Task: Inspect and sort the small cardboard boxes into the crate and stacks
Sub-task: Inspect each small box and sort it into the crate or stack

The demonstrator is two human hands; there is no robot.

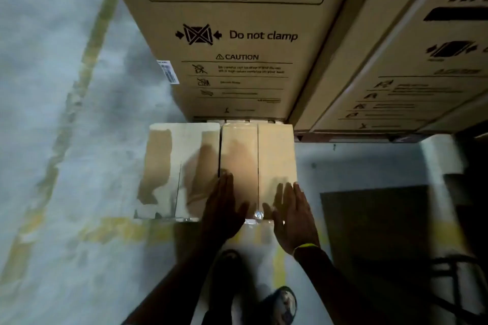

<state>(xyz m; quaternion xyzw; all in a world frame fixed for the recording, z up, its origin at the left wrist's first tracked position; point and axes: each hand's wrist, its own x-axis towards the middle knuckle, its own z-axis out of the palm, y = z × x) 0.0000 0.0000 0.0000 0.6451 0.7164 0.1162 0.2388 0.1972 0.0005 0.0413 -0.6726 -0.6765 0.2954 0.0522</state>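
Observation:
Three pale cardboard boxes stand side by side on the floor against a big carton. The left box [179, 166] is wider and carries glossy tape. My left hand [224, 208] lies flat with straight fingers on the near end of the middle box [239, 150]. My right hand [293, 214] lies flat, fingers spread, on the near end of the right box [276, 150]. Neither hand grips anything. The image is blurred.
A tall carton marked "WASHING MACHINE" [235, 34] rises right behind the boxes, with a second one [422, 60] to its right. A dark flat panel [375, 219] lies on the floor at right. Yellow floor lines [87, 60] run at left. My shoes [280, 303] stand below.

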